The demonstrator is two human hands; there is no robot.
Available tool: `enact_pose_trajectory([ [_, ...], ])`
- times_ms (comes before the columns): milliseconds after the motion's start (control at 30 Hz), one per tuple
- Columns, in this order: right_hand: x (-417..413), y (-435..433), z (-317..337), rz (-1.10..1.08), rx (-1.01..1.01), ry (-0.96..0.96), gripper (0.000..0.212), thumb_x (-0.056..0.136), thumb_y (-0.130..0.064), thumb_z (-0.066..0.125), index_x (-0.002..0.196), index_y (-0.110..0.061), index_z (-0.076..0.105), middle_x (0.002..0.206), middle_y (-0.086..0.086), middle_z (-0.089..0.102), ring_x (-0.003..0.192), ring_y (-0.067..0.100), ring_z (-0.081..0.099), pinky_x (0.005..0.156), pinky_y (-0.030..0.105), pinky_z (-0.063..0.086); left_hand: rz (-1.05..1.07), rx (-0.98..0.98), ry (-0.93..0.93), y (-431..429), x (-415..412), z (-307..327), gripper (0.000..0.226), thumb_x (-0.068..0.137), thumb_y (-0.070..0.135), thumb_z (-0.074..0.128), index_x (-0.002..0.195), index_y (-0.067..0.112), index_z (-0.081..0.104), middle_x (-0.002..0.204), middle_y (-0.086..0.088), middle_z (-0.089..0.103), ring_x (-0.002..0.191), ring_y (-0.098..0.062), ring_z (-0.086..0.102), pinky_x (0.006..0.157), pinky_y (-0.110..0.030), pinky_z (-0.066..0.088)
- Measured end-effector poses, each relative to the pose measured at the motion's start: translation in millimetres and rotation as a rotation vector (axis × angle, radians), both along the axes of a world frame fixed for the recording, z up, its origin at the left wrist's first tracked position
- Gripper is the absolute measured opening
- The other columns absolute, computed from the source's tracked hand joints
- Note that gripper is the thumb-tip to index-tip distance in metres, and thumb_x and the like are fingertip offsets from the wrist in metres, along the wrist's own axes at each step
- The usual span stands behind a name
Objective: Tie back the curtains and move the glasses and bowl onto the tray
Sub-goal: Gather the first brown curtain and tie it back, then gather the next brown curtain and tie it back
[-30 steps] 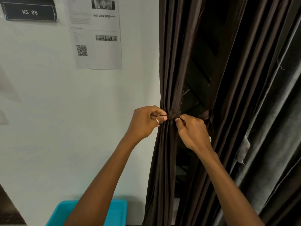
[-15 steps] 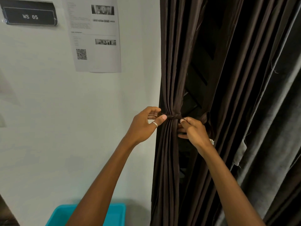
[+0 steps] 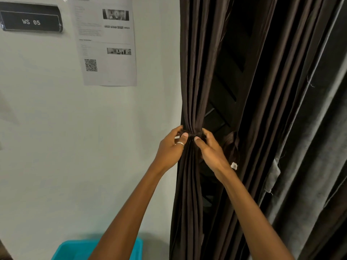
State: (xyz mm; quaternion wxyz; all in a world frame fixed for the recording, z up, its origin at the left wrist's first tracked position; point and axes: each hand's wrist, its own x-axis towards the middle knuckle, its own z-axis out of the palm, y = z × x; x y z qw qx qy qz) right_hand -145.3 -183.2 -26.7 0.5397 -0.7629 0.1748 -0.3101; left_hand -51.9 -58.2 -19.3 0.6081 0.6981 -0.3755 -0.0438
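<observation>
A dark brown curtain [image 3: 193, 76] hangs beside a white wall and is gathered into a narrow bunch at mid height. A thin dark tie band [image 3: 193, 135] wraps that bunch. My left hand [image 3: 171, 147], with a ring on one finger, pinches the band from the left. My right hand [image 3: 211, 150] pinches it from the right, thumbs almost touching. A second fold of brown cloth [image 3: 231, 145] hangs just behind my right hand. No glasses, bowl or tray are in view.
A turquoise plastic bin [image 3: 64, 249] sits at the bottom left against the wall. A printed sheet [image 3: 107, 42] and a black "WS 05" sign [image 3: 31, 21] hang on the wall. Grey curtain [image 3: 308, 156] fills the right side.
Both hands have closed in on the tie band, the right one sliding left until the thumbs nearly meet. The gathered bunch looks tighter. The view has tilted slightly.
</observation>
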Motion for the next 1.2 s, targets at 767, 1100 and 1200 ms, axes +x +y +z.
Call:
enact_pose_trajectory([
  [767, 21.6, 11.4, -7.1, -0.079, -0.155, 0.182, 0.056, 0.106, -0.041, 0.045, 0.158, -0.028, 0.029, 0.135, -0.015, 0.059, 0.124, 0.004, 0.048, 0.092, 0.012, 0.034, 0.086, -0.046, -0.192, -5.4, 22.5, -25.9, 0.044, 0.099, 0.028, 0.061, 0.142, 0.023, 0.055, 0.13, 0.009, 0.064, 0.114, -0.004, 0.06, 0.091, -0.012, 0.041],
  [1100, -15.6, -40.6, -4.8, -0.049, -0.162, 0.182, 0.054, 0.106, -0.033, 0.05, 0.155, -0.018, 0.033, 0.148, 0.002, 0.055, 0.138, 0.017, 0.049, 0.1, 0.022, 0.036, 0.327, 0.062, -0.071, -36.3, -16.6, -39.7, 0.063, 0.095, 0.034, 0.067, 0.148, 0.017, 0.037, 0.147, -0.004, 0.045, 0.132, -0.022, 0.05, 0.105, -0.036, 0.047],
  [1200, -40.0, -66.9, -5.9, -0.007, -0.178, 0.163, 0.047, 0.105, -0.032, 0.052, 0.149, -0.018, 0.045, 0.146, 0.002, 0.056, 0.134, 0.014, 0.053, 0.098, 0.019, 0.039, 0.435, 0.071, -0.079, -58.5, -41.8, -36.1, 0.055, 0.094, 0.038, 0.066, 0.141, 0.017, 0.045, 0.139, -0.005, 0.05, 0.123, -0.024, 0.056, 0.1, -0.038, 0.051],
])
